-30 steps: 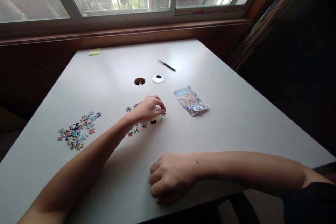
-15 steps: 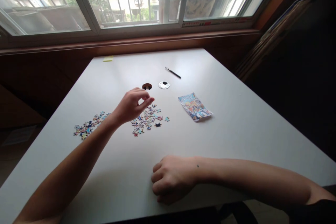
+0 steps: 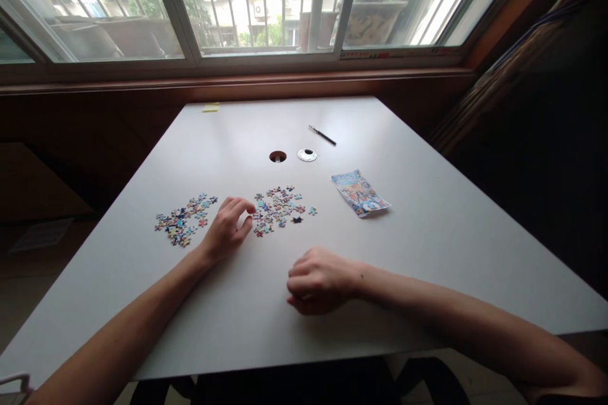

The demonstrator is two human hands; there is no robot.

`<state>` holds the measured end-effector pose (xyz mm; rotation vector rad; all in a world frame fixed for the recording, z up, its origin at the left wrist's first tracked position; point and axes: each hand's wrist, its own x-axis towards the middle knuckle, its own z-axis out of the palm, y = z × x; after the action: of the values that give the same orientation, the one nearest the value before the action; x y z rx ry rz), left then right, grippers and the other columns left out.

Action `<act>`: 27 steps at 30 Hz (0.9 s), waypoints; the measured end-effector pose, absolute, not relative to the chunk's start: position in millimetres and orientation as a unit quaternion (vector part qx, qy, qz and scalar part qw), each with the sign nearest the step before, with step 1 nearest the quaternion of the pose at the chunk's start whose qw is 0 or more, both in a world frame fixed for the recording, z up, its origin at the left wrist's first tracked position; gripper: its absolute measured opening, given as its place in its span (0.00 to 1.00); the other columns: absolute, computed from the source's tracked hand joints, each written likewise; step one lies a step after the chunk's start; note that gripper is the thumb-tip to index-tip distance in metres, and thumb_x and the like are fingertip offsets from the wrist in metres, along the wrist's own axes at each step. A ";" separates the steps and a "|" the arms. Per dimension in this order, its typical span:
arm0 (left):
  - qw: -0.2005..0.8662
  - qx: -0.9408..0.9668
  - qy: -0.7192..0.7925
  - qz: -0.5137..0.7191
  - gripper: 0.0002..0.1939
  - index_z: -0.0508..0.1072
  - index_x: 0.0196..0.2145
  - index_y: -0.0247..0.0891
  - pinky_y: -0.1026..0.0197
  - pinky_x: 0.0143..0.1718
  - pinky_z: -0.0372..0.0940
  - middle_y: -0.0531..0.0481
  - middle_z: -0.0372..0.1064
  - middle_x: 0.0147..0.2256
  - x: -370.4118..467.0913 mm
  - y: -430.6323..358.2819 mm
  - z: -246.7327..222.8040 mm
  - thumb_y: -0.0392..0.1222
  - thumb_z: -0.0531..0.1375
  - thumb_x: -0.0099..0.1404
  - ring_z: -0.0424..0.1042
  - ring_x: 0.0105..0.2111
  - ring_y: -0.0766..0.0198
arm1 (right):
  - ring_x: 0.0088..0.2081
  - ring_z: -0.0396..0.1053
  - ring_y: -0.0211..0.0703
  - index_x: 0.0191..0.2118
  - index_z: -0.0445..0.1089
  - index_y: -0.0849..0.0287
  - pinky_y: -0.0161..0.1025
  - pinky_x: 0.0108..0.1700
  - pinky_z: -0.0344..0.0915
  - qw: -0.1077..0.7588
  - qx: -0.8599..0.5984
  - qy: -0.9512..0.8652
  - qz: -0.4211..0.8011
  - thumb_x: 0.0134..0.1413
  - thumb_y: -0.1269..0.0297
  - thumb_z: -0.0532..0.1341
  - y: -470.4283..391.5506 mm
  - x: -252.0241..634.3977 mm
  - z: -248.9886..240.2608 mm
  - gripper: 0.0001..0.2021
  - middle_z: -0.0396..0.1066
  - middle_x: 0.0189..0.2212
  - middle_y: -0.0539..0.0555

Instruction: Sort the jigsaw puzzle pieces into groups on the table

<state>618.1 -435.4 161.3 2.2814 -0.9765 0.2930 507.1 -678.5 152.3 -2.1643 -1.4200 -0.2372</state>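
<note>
Two loose piles of small colourful jigsaw pieces lie on the white table (image 3: 228, 310). At the left edge of the right-hand pile (image 3: 278, 207) is my left hand (image 3: 228, 228), its thumb and forefinger curved with a gap between them. I see no piece clearly held there. The left-hand pile (image 3: 183, 221) lies just beyond my left wrist, on its other side. Nearer the front edge, my right hand (image 3: 319, 281) is curled into a fist, back of the hand up. Its palm side is hidden, so I cannot see whether anything is inside.
A small printed picture sheet (image 3: 361, 193) lies right of the pieces, one edge slightly raised. Further back are a black pen (image 3: 323, 135), a round cable hole (image 3: 278, 156) and its silver cover (image 3: 307, 155). A yellow sticky note (image 3: 211, 107) is by the far left corner.
My left hand has come back and down from above the right-hand pile to its left edge. My right fist has shifted slightly further from me. The view has also shifted.
</note>
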 end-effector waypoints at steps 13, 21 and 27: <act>0.355 0.862 -0.341 0.123 0.08 0.66 0.30 0.40 0.54 0.46 0.63 0.48 0.70 0.35 622.0 -427.5 160.2 0.29 0.52 0.62 0.66 0.40 0.57 | 0.42 0.67 0.50 0.39 0.75 0.56 0.48 0.51 0.64 0.272 -0.918 -0.127 -0.259 0.58 0.66 0.60 -758.3 564.5 148.0 0.06 0.72 0.35 0.55; 0.358 0.859 -0.349 0.109 0.09 0.68 0.29 0.41 0.53 0.47 0.64 0.48 0.71 0.35 620.9 -428.0 159.9 0.30 0.52 0.61 0.68 0.40 0.56 | 0.43 0.65 0.50 0.40 0.77 0.55 0.48 0.51 0.59 0.204 -0.954 -0.133 -0.174 0.58 0.62 0.64 -745.5 562.9 146.5 0.07 0.73 0.37 0.55; 0.357 0.855 -0.362 0.106 0.09 0.69 0.29 0.41 0.54 0.47 0.64 0.48 0.72 0.36 621.1 -428.1 160.6 0.30 0.52 0.62 0.68 0.41 0.56 | 0.43 0.67 0.49 0.38 0.74 0.56 0.46 0.50 0.58 0.255 -0.946 -0.125 -0.155 0.56 0.65 0.64 -748.4 566.3 145.4 0.04 0.73 0.37 0.54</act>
<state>621.1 -428.1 160.6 2.2064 -0.9336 0.2727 566.3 -748.4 145.4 -2.5691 -0.3399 -0.4203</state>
